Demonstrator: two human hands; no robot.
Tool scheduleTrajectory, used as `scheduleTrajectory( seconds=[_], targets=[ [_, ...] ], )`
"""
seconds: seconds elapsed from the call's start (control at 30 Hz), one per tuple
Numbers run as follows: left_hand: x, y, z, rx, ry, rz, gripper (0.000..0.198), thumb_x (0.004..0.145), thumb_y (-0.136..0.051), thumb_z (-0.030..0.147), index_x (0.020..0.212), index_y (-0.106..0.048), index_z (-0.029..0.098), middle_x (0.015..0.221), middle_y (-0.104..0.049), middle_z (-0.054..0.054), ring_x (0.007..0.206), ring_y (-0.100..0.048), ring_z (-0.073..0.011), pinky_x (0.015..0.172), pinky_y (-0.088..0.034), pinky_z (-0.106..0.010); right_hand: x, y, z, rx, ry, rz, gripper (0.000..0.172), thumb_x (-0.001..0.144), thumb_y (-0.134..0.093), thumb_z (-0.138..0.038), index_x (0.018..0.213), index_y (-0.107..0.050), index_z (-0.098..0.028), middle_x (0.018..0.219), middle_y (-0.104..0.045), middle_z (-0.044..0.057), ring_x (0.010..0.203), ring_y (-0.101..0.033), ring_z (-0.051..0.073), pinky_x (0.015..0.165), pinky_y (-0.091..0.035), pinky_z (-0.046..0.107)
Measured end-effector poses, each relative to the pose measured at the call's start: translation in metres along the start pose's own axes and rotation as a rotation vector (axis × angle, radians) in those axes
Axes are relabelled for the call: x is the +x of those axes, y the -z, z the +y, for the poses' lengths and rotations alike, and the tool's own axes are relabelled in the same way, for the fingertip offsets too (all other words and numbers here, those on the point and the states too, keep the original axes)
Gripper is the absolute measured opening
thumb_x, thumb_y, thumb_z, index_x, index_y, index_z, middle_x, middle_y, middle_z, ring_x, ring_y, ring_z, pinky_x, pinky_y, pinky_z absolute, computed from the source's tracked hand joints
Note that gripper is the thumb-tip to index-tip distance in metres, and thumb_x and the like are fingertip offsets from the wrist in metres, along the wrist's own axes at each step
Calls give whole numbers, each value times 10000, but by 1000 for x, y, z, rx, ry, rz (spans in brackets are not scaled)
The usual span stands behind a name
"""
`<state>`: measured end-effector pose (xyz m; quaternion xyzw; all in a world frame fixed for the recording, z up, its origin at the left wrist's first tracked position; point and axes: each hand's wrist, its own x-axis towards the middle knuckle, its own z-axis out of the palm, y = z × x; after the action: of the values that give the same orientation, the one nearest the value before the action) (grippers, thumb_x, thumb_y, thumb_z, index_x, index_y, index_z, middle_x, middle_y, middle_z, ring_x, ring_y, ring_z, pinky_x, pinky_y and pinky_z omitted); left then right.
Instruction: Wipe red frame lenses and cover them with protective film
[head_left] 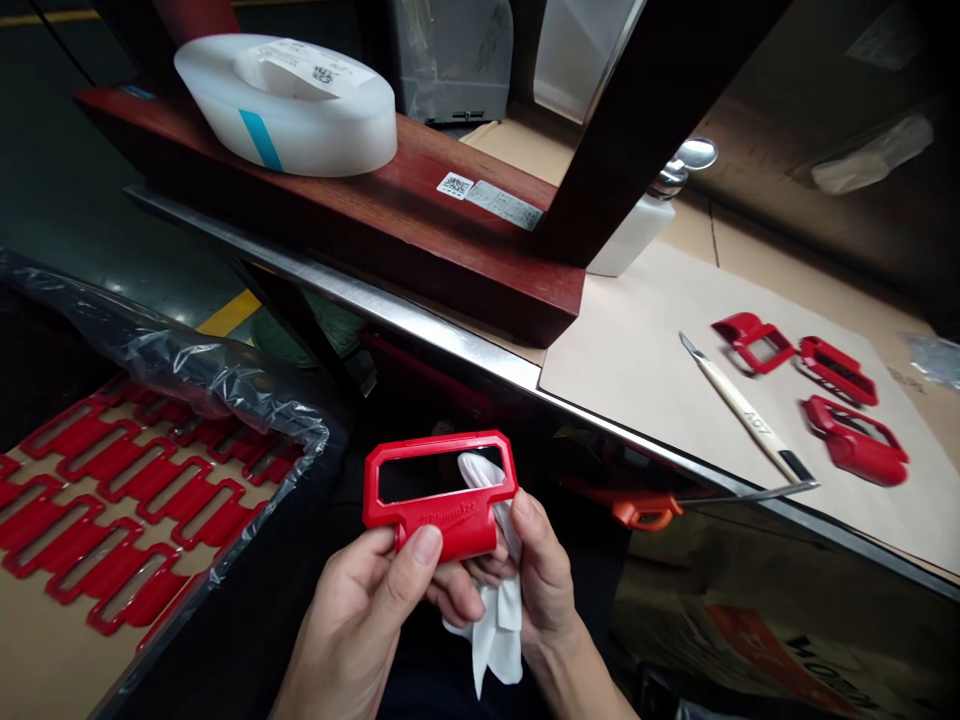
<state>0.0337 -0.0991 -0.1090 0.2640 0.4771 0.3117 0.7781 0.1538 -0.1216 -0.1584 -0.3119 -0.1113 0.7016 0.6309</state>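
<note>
Head view, left hand (371, 595) clasped on red frame (469, 535), right hand (546, 570) curled around white cloth (501, 635)

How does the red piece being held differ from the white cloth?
The red piece looks rigid, while the white cloth is limp and folded. The red piece has a rectangular window with raised lettering below; the white cloth looks plain. The left hand grips the red piece, whereas the white cloth hangs from the right hand. Both are off the table, held close together.
</note>
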Motion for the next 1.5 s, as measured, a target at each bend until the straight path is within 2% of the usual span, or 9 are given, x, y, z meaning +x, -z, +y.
scheduleTrajectory(
  seconds=[0.1,0.23,0.43,0.63,0.87,1.13,1.3,1.5],
  targets=[
    [-2,0,1,22,-5,-13,257,801,-648,376,683,-698,154,703,-731,-79,773,-657,-232,633,-504,-264,0,1,-1,6,3,-32,428,777,-672,-495,577,-456,-185,439,-341,-94,377,-165,35,360,-152,175],
    [-3,0,2,47,-10,-18,251,793,-651,386,699,-703,159,672,-723,-70,763,-654,-234,623,-500,-264,0,2,-2,12,46,-72,347,780,-681,-452,633,-541,-170,479,-364,-82,379,-186,33,349,-148,166],
    [-3,-3,2,56,-23,-24,259,795,-652,402,691,-705,170,583,-685,-35,646,-628,-187,619,-493,-244,0,3,-1,79,79,-130,241,808,-669,-394,724,-619,-174,498,-364,-81,384,-171,28,353,-157,146],
    [-7,-4,3,62,-6,-29,284,802,-639,421,740,-715,155,616,-712,-57,684,-643,-197,596,-480,-239,-2,6,-1,94,70,-169,211,838,-644,-384,799,-684,-180,510,-355,-75,392,-153,24,367,-142,148],
    [-6,-3,2,65,11,-33,304,796,-641,444,741,-692,149,580,-705,-38,596,-619,-161,584,-464,-234,-3,12,1,121,76,-221,182,842,-645,-365,901,-705,-204,510,-357,-77,388,-145,22,363,-140,146],
    [-7,-1,3,98,33,-50,337,794,-629,469,669,-671,160,479,-661,-20,511,-591,-146,601,-463,-246,-3,18,3,134,84,-224,178,848,-639,-357,805,-694,-193,497,-364,-70,386,-168,25,364,-139,150],
    [-7,-2,3,75,43,-43,313,791,-639,458,716,-679,157,488,-668,-16,509,-584,-144,595,-461,-244,-2,17,5,128,82,-223,181,841,-646,-363,794,-691,-193,488,-352,-74,389,-174,30,368,-142,158],
    [-7,-1,2,71,26,-37,271,815,-623,418,799,-682,154,577,-713,-34,624,-640,-184,588,-455,-256,-3,12,5,100,77,-113,192,789,-700,-378,818,-712,-189,478,-328,-81,402,-179,29,369,-132,150]
  ],
)
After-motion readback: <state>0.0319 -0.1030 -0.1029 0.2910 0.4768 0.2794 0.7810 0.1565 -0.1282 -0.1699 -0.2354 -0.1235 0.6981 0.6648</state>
